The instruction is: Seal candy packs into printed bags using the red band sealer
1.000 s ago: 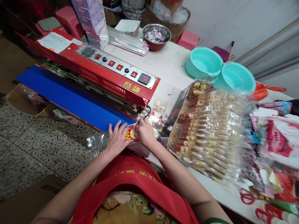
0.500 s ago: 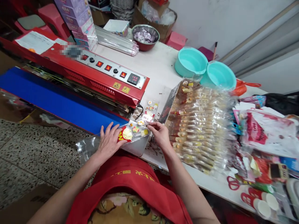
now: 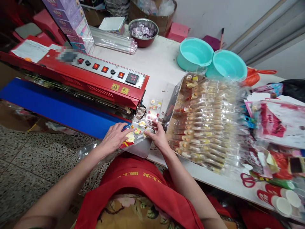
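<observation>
A clear plastic packet with small food-shaped pieces and a red-and-yellow piece lies on a grey metal plate at the end of the blue conveyor belt. My left hand rests over the packet's left part, fingers stretched out. My right hand is at its right end, thumb on the packet and fingers spread apart. A long loose plastic end sticks out left, partly hidden under my left wrist. Another similar packet lies just beyond my right hand.
A red sealing machine with lit switches stands along the left. A cardboard box full of rows of packets stands right. Turquoise basins, a metal bowl, scissors and red-and-white cups are around the table.
My right hand has gone from a pinch at the packet's right edge to spread fingers with the thumb over it. My left hand's fingers have shifted slightly right. The whole view has shifted a little.
</observation>
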Tool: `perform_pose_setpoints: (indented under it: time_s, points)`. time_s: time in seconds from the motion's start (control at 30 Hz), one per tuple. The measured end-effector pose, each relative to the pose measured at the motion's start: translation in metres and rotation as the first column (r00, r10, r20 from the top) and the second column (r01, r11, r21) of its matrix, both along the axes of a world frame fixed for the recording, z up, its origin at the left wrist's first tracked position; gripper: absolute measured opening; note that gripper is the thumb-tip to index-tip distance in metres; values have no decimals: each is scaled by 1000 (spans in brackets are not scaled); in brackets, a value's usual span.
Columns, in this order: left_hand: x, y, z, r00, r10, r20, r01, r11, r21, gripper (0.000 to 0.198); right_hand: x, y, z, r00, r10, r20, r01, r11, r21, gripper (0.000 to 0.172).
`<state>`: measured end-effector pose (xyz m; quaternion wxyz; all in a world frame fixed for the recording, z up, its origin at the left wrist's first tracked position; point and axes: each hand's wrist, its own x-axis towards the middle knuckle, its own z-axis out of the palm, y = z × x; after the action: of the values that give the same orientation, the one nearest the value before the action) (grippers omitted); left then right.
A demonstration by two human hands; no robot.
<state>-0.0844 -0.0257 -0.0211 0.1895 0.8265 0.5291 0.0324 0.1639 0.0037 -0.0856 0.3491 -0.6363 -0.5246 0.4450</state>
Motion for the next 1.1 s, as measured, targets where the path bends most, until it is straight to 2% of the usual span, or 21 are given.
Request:
perform_pose_setpoints:
  time_s: [0.1, 0.23, 0.3, 0.4, 0.6, 0.73, 0.93, 1.1]
  points:
    - [2, 21, 7, 993, -114, -5, 113, 990, -83, 43, -3, -3, 0, 989, 52, 140, -52, 999, -5, 67]
    - [5, 38, 14, 977, -212, -22, 206, 967, -151, 29, -6, -2, 6, 953, 87, 291, -88, 996, -9, 54]
    - [7, 42, 15, 972, -235, -20, 229, 959, -165, 27, -6, -1, 8, 941, 89, 325, -89, 996, -15, 48]
    - [10, 44, 12, 971, -236, 30, 237, 960, -150, 22, -6, -3, 8, 953, 82, 291, -86, 996, 1, 44]
    - [11, 41, 1, 984, -171, 56, 175, 982, -65, 11, -4, -11, 11, 971, 82, 224, -108, 988, 106, 48]
    - [19, 39, 3, 985, -134, 108, 136, 991, -8, 9, -6, -15, 14, 963, 128, 237, -164, 977, 139, 53]
    - [46, 45, 7, 980, -39, 193, 27, 997, 68, 7, -16, -20, 26, 925, 202, 322, -261, 953, 151, 60]
    - [55, 56, 1, 946, 41, 321, -57, 998, 38, 7, -23, -18, 33, 895, 318, 313, -375, 916, 140, 44]
